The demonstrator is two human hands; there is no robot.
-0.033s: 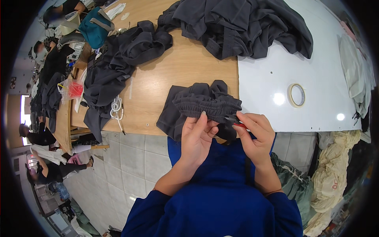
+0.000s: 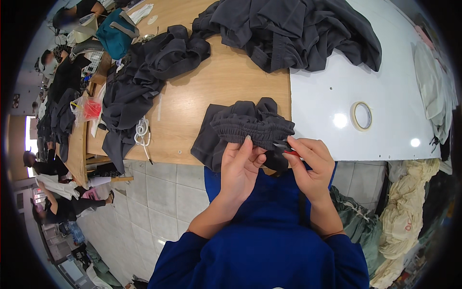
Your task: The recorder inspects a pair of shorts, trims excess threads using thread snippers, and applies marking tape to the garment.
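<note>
Left grip (image 2: 239, 171): pinching gathered waistband (image 2: 250, 131)
Right grip (image 2: 312, 166): holding red-handled snips (image 2: 291, 152), blades at waistband
Dark garment (image 2: 206, 138): at counter's (image 2: 192, 98) near edge

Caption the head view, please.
Left hand holds a gathered grey garment; right hand holds red-handled snips at its edge.

Brightly, evenly lit mid-frame | glaring in two places off the white tabletop (image 2: 317, 96), centre right (blown out to white) | overexposed at the opening (image 2: 32, 132), far left | crisp centrally, softer far left | bending toward black corners
</note>
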